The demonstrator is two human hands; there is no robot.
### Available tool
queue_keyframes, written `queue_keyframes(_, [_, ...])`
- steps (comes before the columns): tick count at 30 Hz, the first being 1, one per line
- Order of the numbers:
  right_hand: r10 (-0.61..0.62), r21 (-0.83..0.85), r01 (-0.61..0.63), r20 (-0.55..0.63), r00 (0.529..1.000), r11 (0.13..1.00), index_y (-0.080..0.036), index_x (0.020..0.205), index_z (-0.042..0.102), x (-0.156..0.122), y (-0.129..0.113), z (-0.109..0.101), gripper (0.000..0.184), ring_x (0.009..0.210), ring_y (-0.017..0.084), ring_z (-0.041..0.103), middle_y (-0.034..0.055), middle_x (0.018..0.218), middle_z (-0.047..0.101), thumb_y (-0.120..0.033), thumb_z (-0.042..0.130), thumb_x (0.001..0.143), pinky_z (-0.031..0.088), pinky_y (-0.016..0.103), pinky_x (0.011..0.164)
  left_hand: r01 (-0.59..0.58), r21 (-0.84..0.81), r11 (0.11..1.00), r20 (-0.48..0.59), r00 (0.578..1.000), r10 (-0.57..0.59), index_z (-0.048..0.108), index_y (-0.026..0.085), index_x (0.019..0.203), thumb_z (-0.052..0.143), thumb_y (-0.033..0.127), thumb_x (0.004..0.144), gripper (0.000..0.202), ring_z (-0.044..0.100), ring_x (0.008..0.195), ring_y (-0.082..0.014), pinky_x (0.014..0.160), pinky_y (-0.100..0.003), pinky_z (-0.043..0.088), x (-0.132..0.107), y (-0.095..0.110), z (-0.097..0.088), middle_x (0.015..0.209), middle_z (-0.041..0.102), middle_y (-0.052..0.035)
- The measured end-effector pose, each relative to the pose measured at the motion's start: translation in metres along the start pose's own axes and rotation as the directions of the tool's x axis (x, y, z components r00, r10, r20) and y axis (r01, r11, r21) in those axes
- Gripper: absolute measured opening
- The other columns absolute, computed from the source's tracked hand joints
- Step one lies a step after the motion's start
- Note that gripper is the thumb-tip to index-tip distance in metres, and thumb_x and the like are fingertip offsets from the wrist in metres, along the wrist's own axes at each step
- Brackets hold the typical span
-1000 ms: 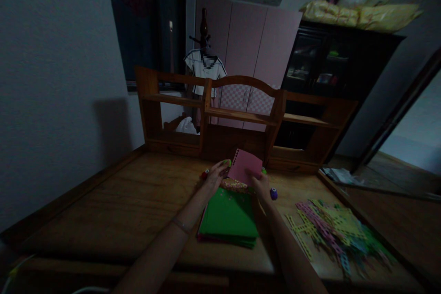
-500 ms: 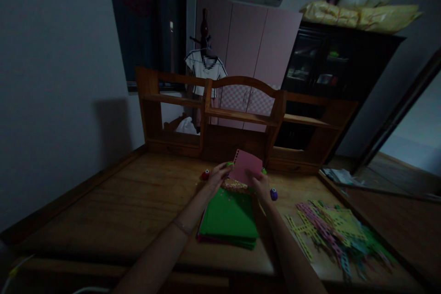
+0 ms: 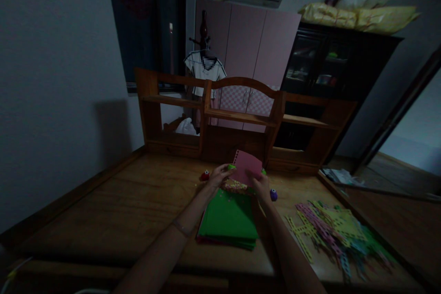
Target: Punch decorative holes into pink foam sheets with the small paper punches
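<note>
My right hand (image 3: 261, 183) is closed on the lower right of a pink paper sheet (image 3: 248, 165), tilted up above the desk. Dark notches or holes line the sheet's left edge. In my left hand (image 3: 220, 174) is a small green hole punch (image 3: 231, 166), held at that edge with the fingers closed around it. Below the hands lies a heap of small paper bits (image 3: 234, 186). Nearer me is a stack of sheets with green on top (image 3: 230, 220). A red punch (image 3: 205, 175) sits left of my left hand, and a purple one (image 3: 273, 194) right of my right hand.
Cut strips and perforated scraps (image 3: 330, 229) in yellow, pink and green spread over the desk's right side. A wooden shelf unit (image 3: 241, 117) stands along the back of the desk (image 3: 131, 206). Another green object (image 3: 263, 171) shows just behind the pink sheet.
The green punch has shifted slightly right and down along the sheet's edge, and more of it shows. My right hand and the pink sheet stay almost in place.
</note>
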State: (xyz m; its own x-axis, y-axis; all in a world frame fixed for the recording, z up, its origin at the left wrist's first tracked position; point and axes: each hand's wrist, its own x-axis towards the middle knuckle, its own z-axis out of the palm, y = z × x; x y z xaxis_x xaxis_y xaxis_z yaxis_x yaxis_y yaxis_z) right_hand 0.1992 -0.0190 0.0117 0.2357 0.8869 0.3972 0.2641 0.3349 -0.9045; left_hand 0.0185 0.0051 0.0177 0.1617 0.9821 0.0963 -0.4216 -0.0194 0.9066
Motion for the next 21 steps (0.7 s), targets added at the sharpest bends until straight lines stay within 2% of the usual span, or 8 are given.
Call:
queue_keyframes(5, [-0.021, 0.038, 0.02, 0.005, 1.0, 0.999, -0.012, 0.083, 0.072, 0.001, 0.002, 0.001, 0.04, 0.068, 0.022, 0.064, 0.0061, 0.075, 0.071, -0.048, 0.063, 0.069, 0.049, 0.028, 0.058, -0.014, 0.022, 1.0, -0.022, 1.0, 0.014, 0.07, 0.017, 0.092, 0.084, 0.032, 0.05, 0.047, 0.062, 0.065, -0.013, 0.056, -0.02, 0.044, 0.005, -0.004, -0.003, 0.083, 0.069, -0.0044])
queue_keyframes(12, [0.003, 0.057, -0.005, 0.037, 0.999, 0.998, -0.011, 0.088, 0.071, -0.003, -0.005, 0.002, 0.045, 0.073, 0.023, 0.065, 0.0089, 0.083, 0.072, -0.051, 0.063, 0.07, 0.05, 0.028, 0.061, -0.063, 0.028, 0.998, -0.009, 0.998, 0.064, 0.069, 0.016, 0.094, 0.084, 0.034, 0.05, 0.05, 0.062, 0.071, -0.0147, 0.059, -0.02, 0.045, 0.011, -0.008, -0.006, 0.089, 0.068, -0.0058])
queue_keyframes(17, [0.005, 0.034, -0.006, 0.02, 1.0, 0.999, -0.01, 0.087, 0.071, -0.002, -0.004, 0.001, 0.046, 0.07, 0.023, 0.064, 0.0084, 0.078, 0.071, -0.051, 0.063, 0.069, 0.05, 0.028, 0.06, -0.075, 0.007, 0.997, 0.016, 0.997, 0.074, 0.068, 0.015, 0.093, 0.083, 0.033, 0.051, 0.047, 0.063, 0.077, -0.016, 0.066, -0.023, 0.046, 0.012, -0.01, -0.006, 0.09, 0.068, -0.0066])
queue_keyframes(21, [-0.041, 0.031, 0.041, 0.025, 0.999, 0.999, -0.011, 0.087, 0.07, -0.002, -0.001, 0.001, 0.043, 0.069, 0.022, 0.063, 0.0077, 0.079, 0.071, -0.05, 0.061, 0.071, 0.049, 0.028, 0.06, -0.079, -0.041, 0.996, 0.027, 0.996, 0.08, 0.068, 0.015, 0.094, 0.083, 0.031, 0.052, 0.047, 0.062, 0.078, -0.0154, 0.071, -0.025, 0.047, 0.008, -0.006, -0.004, 0.094, 0.068, -0.007])
